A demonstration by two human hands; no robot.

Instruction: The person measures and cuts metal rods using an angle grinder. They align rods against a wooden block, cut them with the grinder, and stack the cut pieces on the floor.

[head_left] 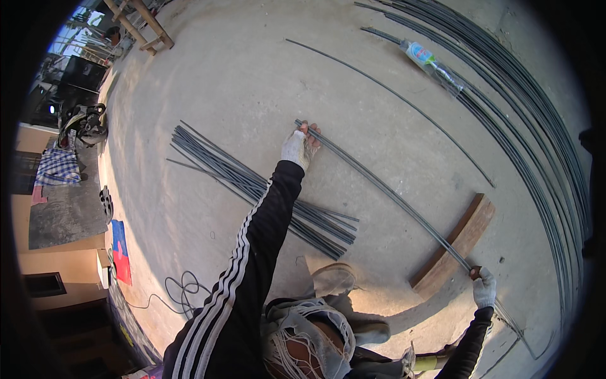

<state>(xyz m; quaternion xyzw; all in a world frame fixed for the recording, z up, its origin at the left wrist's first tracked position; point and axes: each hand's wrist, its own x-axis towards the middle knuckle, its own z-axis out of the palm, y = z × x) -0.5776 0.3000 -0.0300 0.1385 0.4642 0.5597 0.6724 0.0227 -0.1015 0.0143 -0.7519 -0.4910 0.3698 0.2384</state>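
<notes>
My left hand (305, 146), in a white glove with bare fingertips, is closed around one end of a few thin metal rods (386, 188). My right hand (484, 288), gloved the same way, grips those rods lower down on the right. The rods slant between both hands and pass over a curved wooden block (456, 247) on the floor. Beneath my left forearm lies a loose bundle of shorter metal rods (218, 163), partly hidden by the sleeve. A single thin rod (392, 92) rests on the concrete beyond my hands.
Long metal rods (543, 120) curve along the right side, with a clear plastic bottle (432, 66) around some ends. A thin cable (182, 292) coils at lower left. Sandals (106, 203) and a wooden frame (144, 28) are farther left. My shoe (333, 278) is near the bundle.
</notes>
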